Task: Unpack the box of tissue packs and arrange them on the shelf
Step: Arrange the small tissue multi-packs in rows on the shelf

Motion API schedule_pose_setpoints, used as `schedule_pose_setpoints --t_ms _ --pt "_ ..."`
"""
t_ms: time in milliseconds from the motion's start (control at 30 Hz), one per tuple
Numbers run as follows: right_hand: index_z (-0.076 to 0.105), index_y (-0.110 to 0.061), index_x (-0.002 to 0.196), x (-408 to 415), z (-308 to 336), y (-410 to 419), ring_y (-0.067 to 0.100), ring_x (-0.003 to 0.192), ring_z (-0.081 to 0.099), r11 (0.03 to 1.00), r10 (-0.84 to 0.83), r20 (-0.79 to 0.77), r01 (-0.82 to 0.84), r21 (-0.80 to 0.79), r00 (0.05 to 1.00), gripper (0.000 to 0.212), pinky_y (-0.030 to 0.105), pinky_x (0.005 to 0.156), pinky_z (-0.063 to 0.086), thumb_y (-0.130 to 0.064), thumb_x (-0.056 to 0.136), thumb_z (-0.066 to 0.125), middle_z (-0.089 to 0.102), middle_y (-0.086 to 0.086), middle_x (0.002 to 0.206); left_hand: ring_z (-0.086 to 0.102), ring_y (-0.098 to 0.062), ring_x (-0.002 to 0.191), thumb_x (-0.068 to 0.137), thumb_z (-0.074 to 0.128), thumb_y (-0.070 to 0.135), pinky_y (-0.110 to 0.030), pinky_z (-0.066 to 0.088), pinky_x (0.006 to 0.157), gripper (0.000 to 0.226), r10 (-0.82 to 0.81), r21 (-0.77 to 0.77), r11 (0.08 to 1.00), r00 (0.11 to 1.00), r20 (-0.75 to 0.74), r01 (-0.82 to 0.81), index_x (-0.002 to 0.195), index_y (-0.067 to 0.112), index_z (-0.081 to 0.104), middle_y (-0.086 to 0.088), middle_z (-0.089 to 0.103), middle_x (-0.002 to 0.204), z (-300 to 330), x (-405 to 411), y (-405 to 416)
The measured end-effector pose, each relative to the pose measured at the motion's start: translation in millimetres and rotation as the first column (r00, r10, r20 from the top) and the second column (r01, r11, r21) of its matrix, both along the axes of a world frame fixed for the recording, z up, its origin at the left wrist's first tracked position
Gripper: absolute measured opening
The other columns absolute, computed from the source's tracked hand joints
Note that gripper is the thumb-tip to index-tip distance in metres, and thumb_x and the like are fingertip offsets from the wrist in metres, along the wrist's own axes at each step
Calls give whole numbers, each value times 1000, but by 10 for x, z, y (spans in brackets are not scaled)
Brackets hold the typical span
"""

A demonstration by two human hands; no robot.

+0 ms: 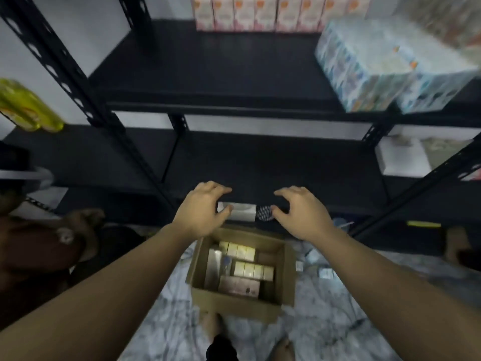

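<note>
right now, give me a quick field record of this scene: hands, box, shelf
left hand: open, fingers loosely curled, empty
right hand: open, fingers loosely curled, empty
cardboard box: open on the floor, still holds packs
top shelf: row of pink packs at the back, blue-white packs at the right
middle shelf: bare in front of the hands

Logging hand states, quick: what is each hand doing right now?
Left hand: open, fingers loosely curled, holding nothing.
Right hand: open, holding nothing.
</note>
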State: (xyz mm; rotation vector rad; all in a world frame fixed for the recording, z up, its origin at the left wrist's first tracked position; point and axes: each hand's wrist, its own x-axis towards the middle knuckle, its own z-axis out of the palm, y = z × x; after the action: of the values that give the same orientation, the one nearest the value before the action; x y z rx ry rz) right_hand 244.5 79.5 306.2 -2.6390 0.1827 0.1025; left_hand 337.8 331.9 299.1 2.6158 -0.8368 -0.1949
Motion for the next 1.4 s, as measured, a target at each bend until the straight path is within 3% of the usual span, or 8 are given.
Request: schedule_pose_setpoints --t_ms 267,433,533,633,833,1067,1233,1400 --pt "68 -24 127 -468 -1567 252 22 98 63 979 -114 -351 164 117 929 36 28 73 41 -41 94 68 65 -4 99 56 -23 119 91 65 47 -35 47 98 43 84 133 990 945 -315 -44 130 28 66 1 63 127 -1583 -179 362" --pt "66 -30 128 -527 -2891 440 21 106 67 950 -185 -479 281 136 858 49 27 81 48 -60 89 63 73 -2 112 60 -27 114 89 68 43 -36 51 91 46 149 176 981 894 -422 -80 133 33 60 -2 60 128 -2837 -54 552" --pt "61 -36 134 -471 -3660 519 21 113 66 930 -206 -544 337 151 813 63 30 88 51 -72 83 56 72 -5 119 56 -27 119 89 69 41 -34 45 94 51 160 210 975 891 -425 -75 137 29 57 -4 58 131 -3544 71 609" --pt "54 -34 144 -343 -4315 559 26 116 64 921 -232 -566 366 134 791 65 34 92 51 -63 87 66 71 1 124 52 -30 124 83 59 55 -38 40 104 59 156 243 969 892 -425 -54 137 30 56 -6 58 128 -4257 219 636" --pt "59 -27 141 -61 -5486 584 28 118 63 918 -212 -595 367 150 775 70 35 95 52 -53 80 82 69 5 126 41 -32 132 88 73 44 -44 37 112 68 128 299 954 921 -369 -13 149 26 48 -10 48 144 -5382 425 556" --pt "59 -22 141 165 -6553 521 30 121 61 940 -161 -665 318 121 729 69 32 97 48 -33 79 88 63 10 136 8 -31 158 92 66 53 -50 1 127 88 57 463 877 928 -367 129 163 29 21 -8 19 170 -6280 509 475" --pt "52 -33 145 195 -7259 491 31 132 52 976 -138 -668 216 36 732 116 50 109 42 -84 42 65 58 6 144 37 -34 134 86 76 41 -46 29 117 83 14 518 845 964 -264 130 155 19 36 -15 39 149 -6323 524 367" --pt "62 -25 138 323 -7002 608 31 132 49 991 -113 -666 132 -22 738 76 38 109 39 -59 73 82 60 10 139 48 -35 131 86 81 20 -43 45 108 64 76 455 885 937 -340 94 144 19 55 -14 46 148 -6288 595 389"
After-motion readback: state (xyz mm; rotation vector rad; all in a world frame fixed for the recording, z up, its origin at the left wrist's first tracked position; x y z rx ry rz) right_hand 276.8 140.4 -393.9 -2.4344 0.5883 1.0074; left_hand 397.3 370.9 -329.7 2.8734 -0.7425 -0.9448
